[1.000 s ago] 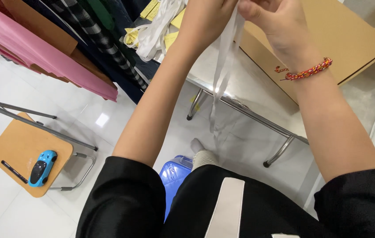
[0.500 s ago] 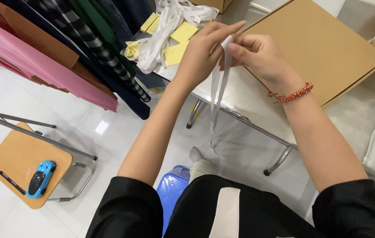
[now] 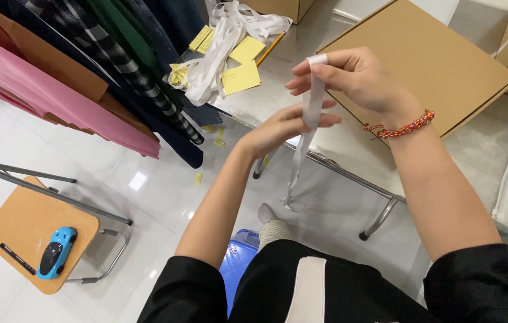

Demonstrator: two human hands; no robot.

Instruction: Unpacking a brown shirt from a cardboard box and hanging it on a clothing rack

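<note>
Above a steel-legged table (image 3: 349,173), a person's right hand (image 3: 355,78) pinches the top end of a white strip (image 3: 311,113) between thumb and fingers, while the left hand (image 3: 287,125) closes around it lower down, the rest hanging loose toward the floor. The strip looks only partly drawn through the hands. A pile of similar strips (image 3: 224,42) lies by yellow notes (image 3: 241,76), beside a flat cardboard box (image 3: 421,60).
</note>
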